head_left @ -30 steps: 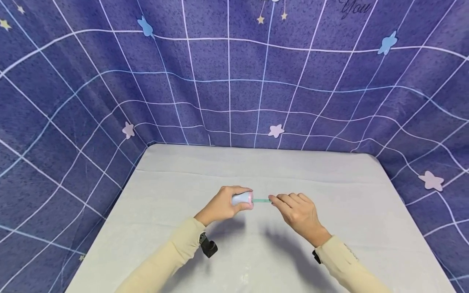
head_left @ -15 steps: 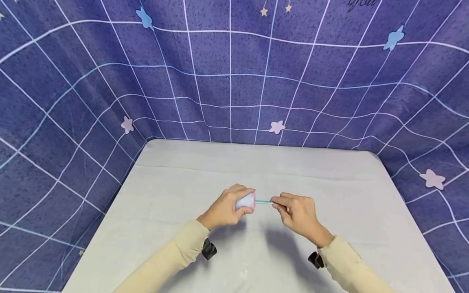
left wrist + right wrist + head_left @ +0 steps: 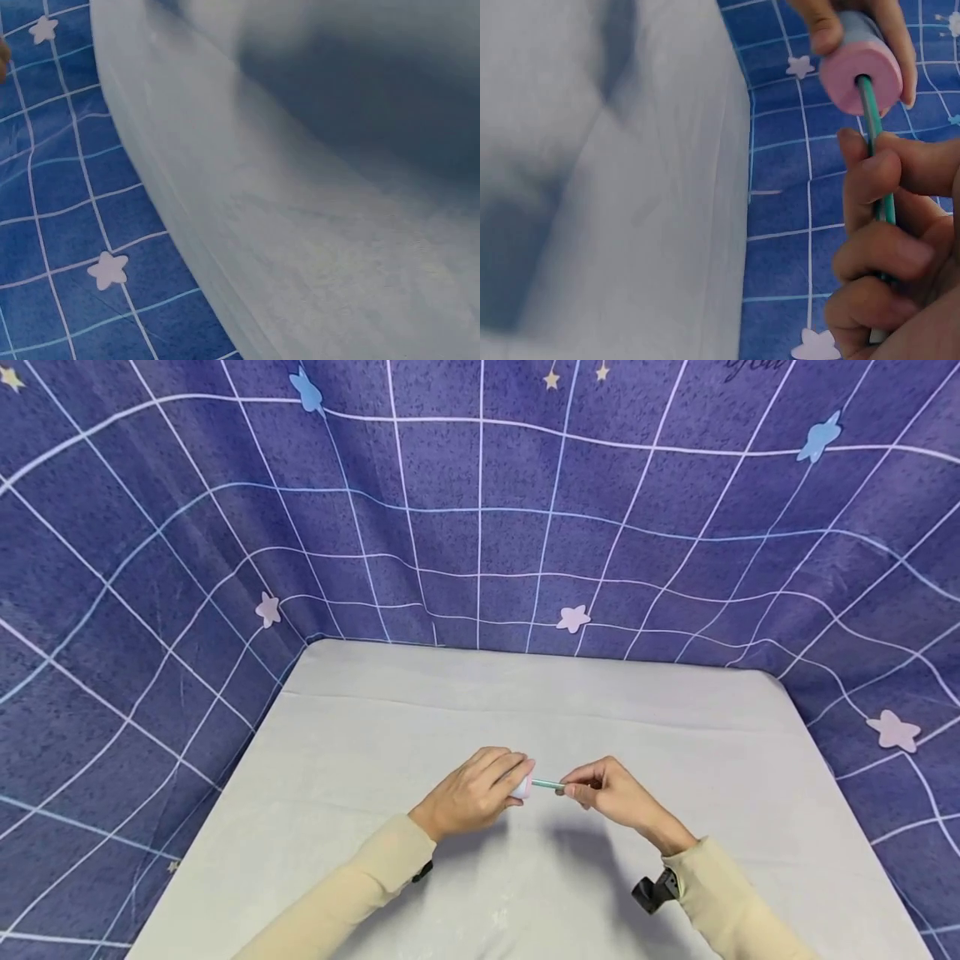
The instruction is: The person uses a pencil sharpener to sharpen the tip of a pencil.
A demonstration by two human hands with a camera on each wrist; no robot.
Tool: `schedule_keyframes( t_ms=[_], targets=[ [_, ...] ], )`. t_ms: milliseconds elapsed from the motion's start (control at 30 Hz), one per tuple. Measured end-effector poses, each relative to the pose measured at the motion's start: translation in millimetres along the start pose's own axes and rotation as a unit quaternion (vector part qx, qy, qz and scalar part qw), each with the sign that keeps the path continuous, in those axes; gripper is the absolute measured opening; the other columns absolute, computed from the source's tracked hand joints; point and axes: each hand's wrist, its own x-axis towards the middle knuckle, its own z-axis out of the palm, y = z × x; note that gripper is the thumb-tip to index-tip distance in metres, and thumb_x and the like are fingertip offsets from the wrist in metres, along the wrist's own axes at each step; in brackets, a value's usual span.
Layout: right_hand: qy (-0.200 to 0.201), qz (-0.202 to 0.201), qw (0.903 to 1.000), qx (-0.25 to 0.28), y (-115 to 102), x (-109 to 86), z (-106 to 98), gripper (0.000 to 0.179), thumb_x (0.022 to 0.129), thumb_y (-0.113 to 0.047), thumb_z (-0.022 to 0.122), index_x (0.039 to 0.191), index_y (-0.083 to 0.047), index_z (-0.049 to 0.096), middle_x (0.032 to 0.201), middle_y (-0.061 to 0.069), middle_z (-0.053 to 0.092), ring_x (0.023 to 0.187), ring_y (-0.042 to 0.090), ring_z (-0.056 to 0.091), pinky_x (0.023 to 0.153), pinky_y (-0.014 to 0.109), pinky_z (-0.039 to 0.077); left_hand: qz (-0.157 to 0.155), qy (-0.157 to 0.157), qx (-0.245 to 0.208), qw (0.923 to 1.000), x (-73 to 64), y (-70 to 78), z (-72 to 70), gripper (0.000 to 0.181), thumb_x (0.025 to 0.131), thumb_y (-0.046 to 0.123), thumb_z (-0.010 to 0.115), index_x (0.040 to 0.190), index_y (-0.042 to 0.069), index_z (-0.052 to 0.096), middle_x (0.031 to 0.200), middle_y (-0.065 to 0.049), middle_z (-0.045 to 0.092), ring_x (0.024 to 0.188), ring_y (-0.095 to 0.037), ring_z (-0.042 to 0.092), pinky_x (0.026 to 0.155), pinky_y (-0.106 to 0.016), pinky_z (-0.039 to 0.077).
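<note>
My left hand grips a small pencil sharpener, wrapping round its body so that little of it shows in the head view. In the right wrist view the sharpener has a pink end face and a light blue body. A green pencil stands in the hole of that face, its tip hidden inside. My right hand pinches the pencil between thumb and fingers, and the other fingers curl along its shaft. Both hands are raised above the table. The left wrist view shows neither sharpener nor pencil.
A white-covered table lies under both hands, with their shadows on it. Purple-blue cloth with grid lines and stars hangs behind the table and on both sides. A black wrist camera sits on my right wrist.
My left hand has rolled over the sharpener, so its back now faces up. My right hand has turned the other way on the pencil. Both have shifted slightly right in the head view.
</note>
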Motion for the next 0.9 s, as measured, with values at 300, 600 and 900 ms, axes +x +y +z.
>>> schedule_keyframes(
  t_ms=[300,600,900],
  targets=[
    [0.151,-0.099,0.9599,-0.214,6.3,0.4,11.5,0.021,0.083,-0.011,0.071,0.104,-0.013,0.072,0.082,-0.004,0.069,0.054,-0.002,0.045,0.046,0.019,0.037,-0.096,-0.027,-0.074,0.9923,1.2,-7.7,-1.3,0.052,0.083,0.028,0.071,0.12,-0.005,0.058,0.109,-0.012,0.063,0.098,-0.022,0.058,0.088,-0.032,0.049],
    [0.301,-0.309,0.8269,-0.361,19.9,3.8,18.6,0.027,0.086,-0.004,0.065,0.113,-0.008,0.069,0.095,0.002,0.069,0.08,0.018,0.064,0.069,0.033,0.048,-0.246,-0.099,-0.193,0.9448,18.3,-14.8,-19.1,0.051,0.08,0.02,0.076,0.122,-0.005,0.06,0.112,-0.011,0.065,0.104,-0.021,0.059,0.088,-0.031,0.051],
    [0.361,-0.386,0.7384,-0.419,13.4,5.7,19.5,0.028,0.1,-0.02,0.048,0.106,-0.008,0.073,0.085,0.001,0.07,0.072,0.018,0.065,0.064,0.032,0.049,-0.359,-0.168,-0.332,0.8556,34.2,-21.5,-32.5,0.042,0.082,0.018,0.074,0.119,0.0,0.064,0.105,-0.01,0.068,0.082,-0.015,0.06,0.071,-0.025,0.05]
  ],
)
